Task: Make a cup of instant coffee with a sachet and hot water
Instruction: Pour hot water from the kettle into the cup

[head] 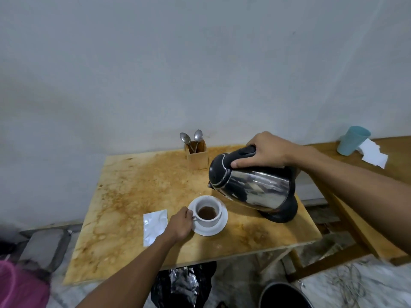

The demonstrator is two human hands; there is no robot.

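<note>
Black kettle handle: my right fingers (240,162) wrapped round it, steel kettle (255,187) tilted, spout over cup | left fingers (188,213) pinch white cup (208,211) handle, brown powder inside, on saucer (219,227) | sachet (155,226) just left, stained wooden worktop (133,185)

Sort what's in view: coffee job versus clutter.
In use: kettle in right hand; cup held by left hand; saucer; sachet; spoons.
Lying about: blue tumbler; paper scraps; black bag.
</note>
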